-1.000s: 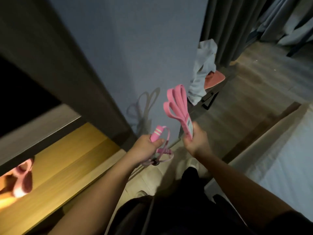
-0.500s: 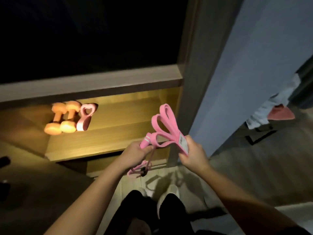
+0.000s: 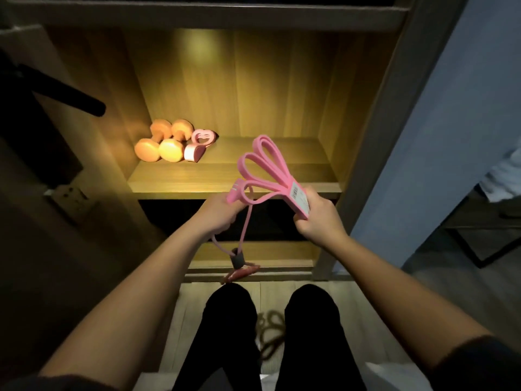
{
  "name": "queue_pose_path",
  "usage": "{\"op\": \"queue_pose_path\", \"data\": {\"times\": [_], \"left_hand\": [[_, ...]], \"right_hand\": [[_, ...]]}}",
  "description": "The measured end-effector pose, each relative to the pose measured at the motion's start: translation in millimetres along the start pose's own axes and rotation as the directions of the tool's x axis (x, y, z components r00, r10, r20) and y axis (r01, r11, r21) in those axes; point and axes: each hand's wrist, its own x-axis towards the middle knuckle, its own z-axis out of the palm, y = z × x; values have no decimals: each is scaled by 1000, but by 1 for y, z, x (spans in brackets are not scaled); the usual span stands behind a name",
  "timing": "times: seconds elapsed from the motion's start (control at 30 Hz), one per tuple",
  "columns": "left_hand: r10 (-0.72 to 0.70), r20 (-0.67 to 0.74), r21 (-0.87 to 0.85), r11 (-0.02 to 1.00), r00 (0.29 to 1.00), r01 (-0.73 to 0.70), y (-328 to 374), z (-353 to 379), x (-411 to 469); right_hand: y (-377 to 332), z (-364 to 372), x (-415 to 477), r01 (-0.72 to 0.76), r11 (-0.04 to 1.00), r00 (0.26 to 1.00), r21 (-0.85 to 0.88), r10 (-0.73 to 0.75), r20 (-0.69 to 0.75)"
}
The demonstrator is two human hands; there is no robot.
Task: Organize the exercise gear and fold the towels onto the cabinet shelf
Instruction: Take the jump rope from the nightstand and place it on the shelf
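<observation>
My right hand point(image 3: 317, 218) grips a folded pink resistance band point(image 3: 263, 162) by its labelled end; the loops fan up and left over the shelf's front edge. My left hand point(image 3: 218, 213) holds the pink handle of a tube exerciser point(image 3: 242, 246), whose cord hangs down to a grey collar and a second handle below. Both hands are in front of the lit wooden cabinet shelf point(image 3: 225, 179). On the shelf's left sit two orange dumbbells point(image 3: 160, 142) with a pink grip trainer point(image 3: 198, 143) beside them.
The cabinet's right wall point(image 3: 375, 131) and a grey-blue door panel point(image 3: 439, 122) stand to the right. A lower shelf point(image 3: 253, 266) lies below the hands. A dark rod point(image 3: 64, 91) juts in at upper left. A white cloth point(image 3: 504, 179) shows at far right.
The view has swung left and up from the wall to face the cabinet squarely. Both hands, still holding the pink gear, now sit in front of the lit shelf.
</observation>
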Motion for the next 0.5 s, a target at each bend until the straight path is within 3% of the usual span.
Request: {"op": "queue_pose_path", "data": {"times": [0.2, 0.5], "left_hand": [[-51, -96, -24, 998, 994, 49, -18, -20, -13], [-251, -203, -116, 966, 946, 231, -79, -84, 34]], "right_hand": [[-19, -3, -2, -33, 999, 999, -4, 33, 21], [-43, 63, 92, -37, 999, 993, -10, 37, 111]]}}
